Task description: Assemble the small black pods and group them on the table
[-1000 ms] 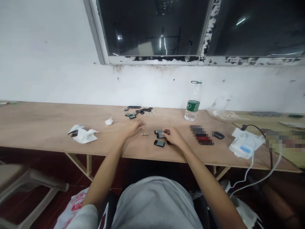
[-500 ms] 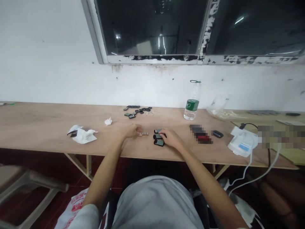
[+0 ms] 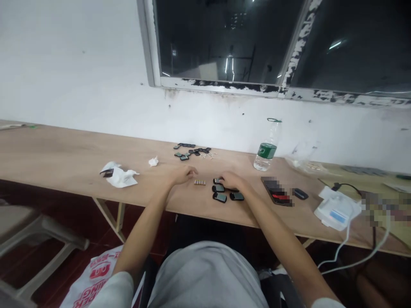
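Observation:
My left hand [image 3: 183,174] rests over the table with its fingers loosely stretched and apart. Just below and right of its fingertips is a short row of small metallic pieces [image 3: 199,183], not touched by it. My right hand [image 3: 231,180] has its fingertips closed on the uppermost small black case [image 3: 216,181], whose right end they cover. Below it lie a second small black case with a grey face [image 3: 218,188] and a third [image 3: 219,197]. A fourth such case [image 3: 236,196] sits beneath my right wrist.
More black cases [image 3: 184,157] and tiny white bits [image 3: 207,155] lie farther back. Crumpled tissues [image 3: 122,176] are at left. At right stand a water bottle [image 3: 266,149], a phone [image 3: 276,191], a black fob-like object [image 3: 301,193] and a white box with cables [image 3: 337,209].
The view has tilted and shifted. A black case now lies apart on the right, below my right hand. My left fingers have moved up off the metallic row.

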Demonstrator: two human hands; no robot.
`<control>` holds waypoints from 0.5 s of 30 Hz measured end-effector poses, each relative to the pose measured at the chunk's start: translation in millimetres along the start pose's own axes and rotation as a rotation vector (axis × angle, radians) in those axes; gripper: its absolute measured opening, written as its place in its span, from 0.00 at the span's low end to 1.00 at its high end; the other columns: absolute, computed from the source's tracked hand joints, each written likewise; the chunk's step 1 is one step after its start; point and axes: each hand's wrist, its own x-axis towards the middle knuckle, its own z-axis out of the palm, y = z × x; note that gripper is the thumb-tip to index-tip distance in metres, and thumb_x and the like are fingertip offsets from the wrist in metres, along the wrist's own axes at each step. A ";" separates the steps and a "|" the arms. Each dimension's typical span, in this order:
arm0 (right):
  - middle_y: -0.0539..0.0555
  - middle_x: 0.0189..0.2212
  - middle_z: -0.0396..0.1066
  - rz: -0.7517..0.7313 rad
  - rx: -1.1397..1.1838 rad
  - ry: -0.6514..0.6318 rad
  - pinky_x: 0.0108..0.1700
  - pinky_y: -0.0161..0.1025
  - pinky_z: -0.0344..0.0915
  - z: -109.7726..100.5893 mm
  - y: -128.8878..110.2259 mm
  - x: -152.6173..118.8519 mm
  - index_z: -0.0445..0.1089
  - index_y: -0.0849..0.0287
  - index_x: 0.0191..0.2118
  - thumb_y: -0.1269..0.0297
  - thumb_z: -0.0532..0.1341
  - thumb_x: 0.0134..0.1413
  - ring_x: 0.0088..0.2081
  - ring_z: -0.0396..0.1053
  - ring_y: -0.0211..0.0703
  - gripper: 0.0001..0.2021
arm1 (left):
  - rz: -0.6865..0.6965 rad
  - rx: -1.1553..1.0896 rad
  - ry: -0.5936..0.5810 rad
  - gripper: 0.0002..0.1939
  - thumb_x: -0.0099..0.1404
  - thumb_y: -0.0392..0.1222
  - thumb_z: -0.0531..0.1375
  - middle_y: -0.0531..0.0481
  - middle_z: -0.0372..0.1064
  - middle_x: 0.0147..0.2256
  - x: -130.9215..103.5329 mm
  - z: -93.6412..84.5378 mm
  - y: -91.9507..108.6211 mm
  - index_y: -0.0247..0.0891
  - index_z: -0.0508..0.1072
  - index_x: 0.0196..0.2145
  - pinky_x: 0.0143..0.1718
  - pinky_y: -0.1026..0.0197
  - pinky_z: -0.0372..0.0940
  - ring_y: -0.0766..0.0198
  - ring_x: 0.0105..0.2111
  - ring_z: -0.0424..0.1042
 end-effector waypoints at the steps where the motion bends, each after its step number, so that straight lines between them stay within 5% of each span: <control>1: 0.61 0.35 0.80 0.000 -0.009 -0.006 0.37 0.37 0.64 -0.8 0.8 1.0 0.78 0.62 0.32 0.65 0.63 0.59 0.34 0.75 0.48 0.08 | 0.005 -0.010 0.004 0.17 0.63 0.39 0.54 0.47 0.77 0.36 0.1 0.4 2.4 0.38 0.77 0.47 0.37 0.60 0.66 0.58 0.34 0.72; 8: 0.55 0.34 0.78 -0.035 0.102 0.199 0.34 0.35 0.61 1.4 5.9 -3.9 0.74 0.60 0.39 0.67 0.66 0.54 0.33 0.71 0.43 0.06 | 0.095 -0.054 0.039 0.14 0.67 0.38 0.55 0.46 0.77 0.41 3.7 6.4 25.1 0.36 0.77 0.46 0.39 0.59 0.67 0.59 0.36 0.73; 15: 0.56 0.37 0.79 -0.126 0.491 0.408 0.35 0.37 0.67 -2.3 -13.7 -35.1 0.76 0.60 0.40 0.61 0.62 0.59 0.33 0.73 0.43 0.09 | 0.305 -0.055 0.269 0.14 0.70 0.35 0.53 0.44 0.74 0.45 14.2 30.5 58.2 0.37 0.76 0.48 0.44 0.57 0.69 0.59 0.41 0.74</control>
